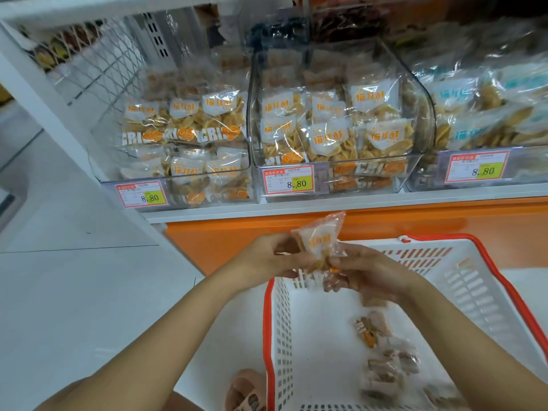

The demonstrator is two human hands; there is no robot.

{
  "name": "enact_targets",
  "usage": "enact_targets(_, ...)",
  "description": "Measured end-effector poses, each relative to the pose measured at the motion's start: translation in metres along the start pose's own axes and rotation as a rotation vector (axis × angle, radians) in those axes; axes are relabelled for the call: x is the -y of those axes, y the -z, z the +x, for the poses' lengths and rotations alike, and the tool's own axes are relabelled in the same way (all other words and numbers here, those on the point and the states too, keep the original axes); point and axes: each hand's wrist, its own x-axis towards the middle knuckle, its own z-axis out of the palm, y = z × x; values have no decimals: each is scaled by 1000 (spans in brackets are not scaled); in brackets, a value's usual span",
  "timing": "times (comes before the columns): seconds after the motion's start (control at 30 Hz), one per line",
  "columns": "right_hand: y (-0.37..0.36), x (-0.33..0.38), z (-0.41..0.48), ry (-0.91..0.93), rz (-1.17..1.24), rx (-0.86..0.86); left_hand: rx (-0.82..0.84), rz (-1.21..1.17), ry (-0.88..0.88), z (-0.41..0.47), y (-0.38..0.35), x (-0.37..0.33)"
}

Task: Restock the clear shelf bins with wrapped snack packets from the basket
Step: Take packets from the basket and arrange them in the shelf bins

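Above the far rim of a white basket [462, 280] with a red rim, both hands hold one clear wrapped snack packet [321, 243] with orange print. My left hand [274, 256] pinches its left side and my right hand [367, 272] grips its lower right end. Several more wrapped packets [382, 351] lie on the basket floor at the right. On the shelf above stand three clear bins: the left bin [184, 185], the middle bin [335, 179] and the right bin [474, 173], all holding packets of the same kind.
A white shelf edge [326, 206] with an orange panel [225, 244] below runs in front of the basket. Each bin front carries a price tag [289, 180] reading 8.80. A white upright [44, 93] frames the shelf's left side. A sandalled foot [246, 390] shows by the basket.
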Motion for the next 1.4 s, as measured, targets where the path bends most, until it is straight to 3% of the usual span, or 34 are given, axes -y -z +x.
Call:
enact_targets(0.17, -25, 36, -19, -11, -489, -20, -197, 38, -124, -8, -1, -21)
enact_targets(0.37, -59, 68, -23, 52, -561, -58, -498, -217, -196, -22, 21, -44)
enact_targets(0.57, -127, 122, 12, 231, -927, -131, -717, 130, -450, -52, 62, -64)
enact_targets(0.67, -154, 148, 54, 275, -918, -172, -1000, -45, -488, -61, 97, -60)
enact_targets(0.77, -165, 174, 122, 394, -820, -391, -1278, -62, -336, -64, 137, -48)
enact_targets(0.87, -181, 191, 190, 435, -820, -520, -1264, 249, -108, -60, 154, -25)
enact_targets(1.03, -197, 178, 258, 275, -1156, -494, -1236, 490, -95, -55, 161, -9)
enact_targets(1.23, -197, 153, 265, 567, -1147, -676, -1208, 461, -197, -56, 160, -9)
enact_targets(1.4, -191, 140, 188, 855, -1187, -607, -1131, 475, -409, -59, 130, -18)
